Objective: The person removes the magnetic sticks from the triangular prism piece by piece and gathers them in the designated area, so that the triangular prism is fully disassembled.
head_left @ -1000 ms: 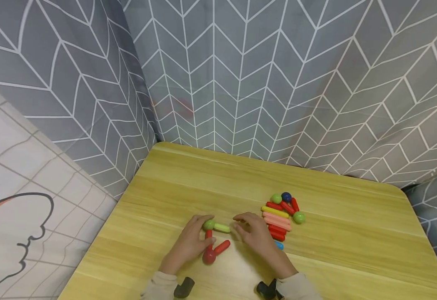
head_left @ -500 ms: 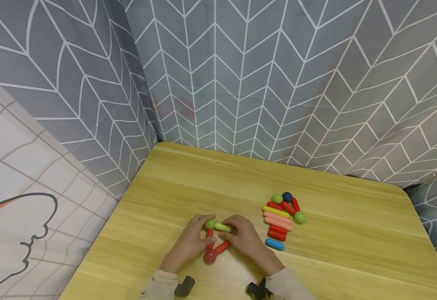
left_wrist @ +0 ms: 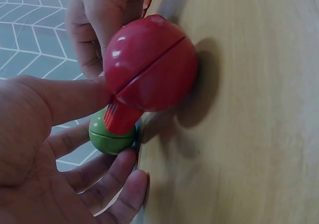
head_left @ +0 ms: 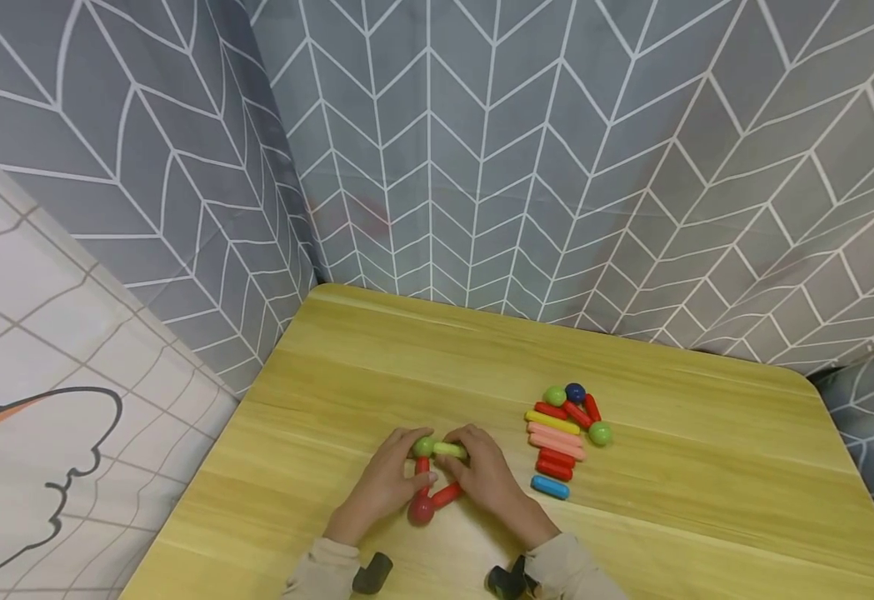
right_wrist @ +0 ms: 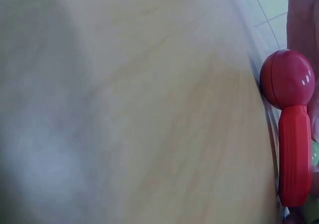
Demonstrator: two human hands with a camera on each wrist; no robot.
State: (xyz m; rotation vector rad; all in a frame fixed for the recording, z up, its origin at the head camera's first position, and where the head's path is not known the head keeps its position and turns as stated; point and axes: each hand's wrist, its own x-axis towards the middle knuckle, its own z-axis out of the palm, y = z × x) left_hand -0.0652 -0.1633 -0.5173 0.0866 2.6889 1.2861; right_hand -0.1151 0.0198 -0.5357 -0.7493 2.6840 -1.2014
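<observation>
A green ball [head_left: 424, 447], a red stick [head_left: 422, 475], a red ball [head_left: 421, 510] and a second red stick [head_left: 447, 495] form a joined V-like piece on the table. My left hand [head_left: 382, 483] holds it, fingers round the green ball and thumb by the upright red stick. In the left wrist view, the thumb [left_wrist: 75, 99] lies close to the red ball. My right hand [head_left: 487, 471] pinches a light green stick [head_left: 449, 450], whose left end meets the green ball. Whether it sits inside the ball, I cannot tell. The right fingers partly cover the second red stick's far end.
To the right lie a blue stick [head_left: 550, 487], red sticks [head_left: 555, 464], pink sticks [head_left: 556, 440] and a yellow stick [head_left: 552, 422]. Beyond them are a dark blue ball [head_left: 575, 392], two green balls [head_left: 599, 433] and more red sticks. A patterned curtain [head_left: 481, 167] borders the wooden table [head_left: 676, 483].
My right hand has moved left from beside the light green stick and taken hold of it, uncovering the blue stick. The left hand and joined piece have shifted slightly right.
</observation>
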